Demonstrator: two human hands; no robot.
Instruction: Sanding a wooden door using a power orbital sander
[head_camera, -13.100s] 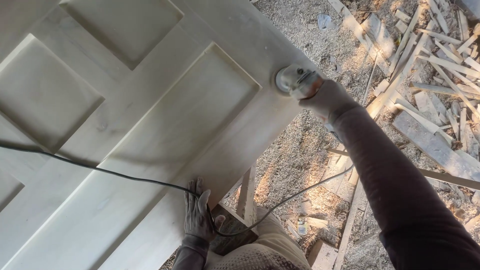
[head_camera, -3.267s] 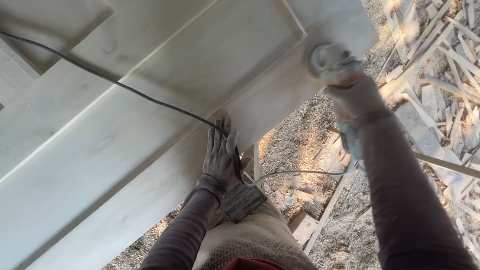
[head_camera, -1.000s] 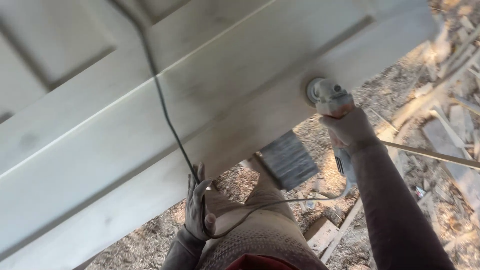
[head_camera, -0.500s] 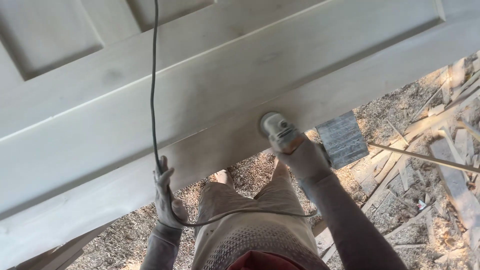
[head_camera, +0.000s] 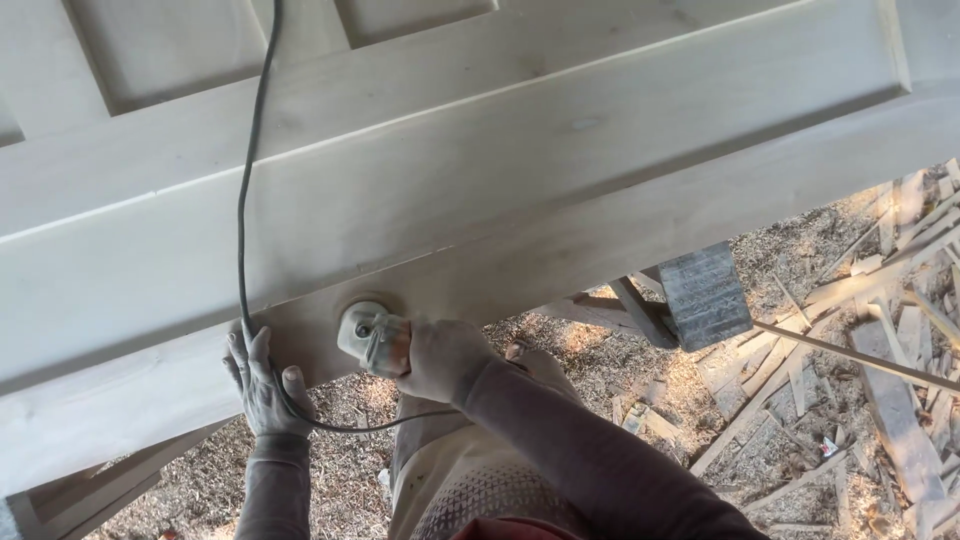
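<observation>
A: Site: outdoor ground covered in sawdust, offcuts scattered at right. A pale panelled door lies flat across the view on a wooden stand.

B: Hands?

A: Right hand is closed round the body of a sander, whose disc sits flat on the door's near rail, close to the near edge. The grip is full, fingers wrapped; I judge that keeps the disc level on the wood.

B: And the left?

A: Left hand lies at the near edge, just left of the sander, fingers spread and mostly extended over the edge. The cord passes under its fingers; whether it is pinched or merely resting there, I cannot tell. Likely it keeps the cord off the disc.

B: Cord route?

A: Far across the panels, to the left hand, then looping near and right under the right forearm.

B: Anything else?

A: A grey block sits at the right, by the stand.
</observation>
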